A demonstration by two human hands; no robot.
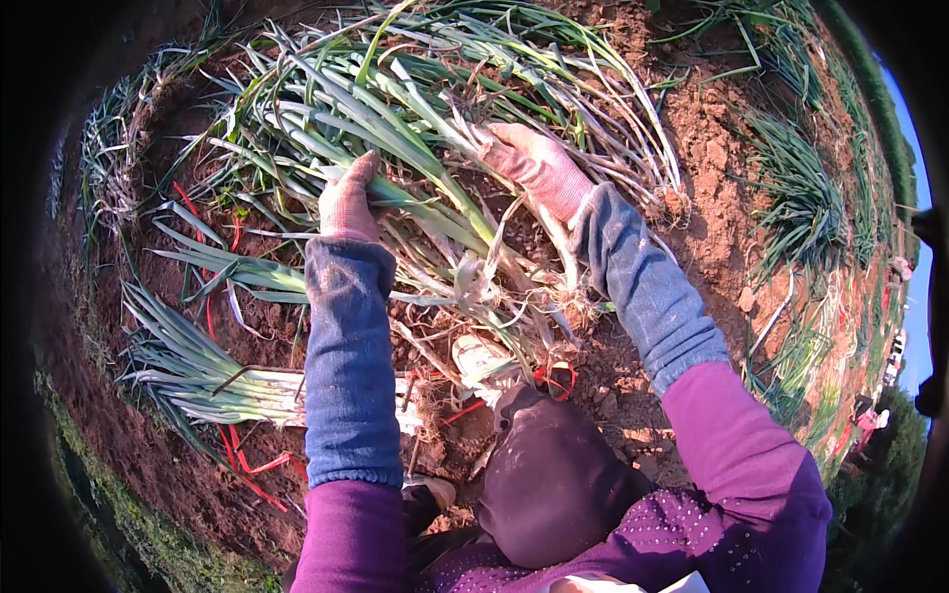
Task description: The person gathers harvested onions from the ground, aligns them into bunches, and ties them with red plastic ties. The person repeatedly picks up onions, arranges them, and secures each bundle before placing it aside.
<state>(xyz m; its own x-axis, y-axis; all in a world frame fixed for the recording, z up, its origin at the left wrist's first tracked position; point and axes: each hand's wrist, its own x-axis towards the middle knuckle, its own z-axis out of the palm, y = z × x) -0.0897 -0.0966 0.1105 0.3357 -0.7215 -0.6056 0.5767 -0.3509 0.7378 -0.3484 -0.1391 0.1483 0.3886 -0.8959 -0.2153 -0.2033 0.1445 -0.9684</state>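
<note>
My left hand point(347, 201), in a pinkish work glove, is closed around the green leaves of a few large scallions point(415, 200). Their pale stems and rooted ends slant down toward my shoe point(482, 359). My right hand point(540, 164), gloved alike, grips a scallion stalk point(463, 137) with dry, peeling skin. Beneath and beyond both hands spreads a loose heap of scallions point(586, 96), with roots to the right and leaves to the left. My gloved fingers hide part of the gripped stalks.
A neat scallion bundle point(222, 385) lies at lower left, partly behind my left sleeve. Red plastic ties point(245, 463) are strewn on the reddish soil point(704, 141). More scallion piles point(801, 185) lie to the right. Distant people point(867, 419) appear near the right rim.
</note>
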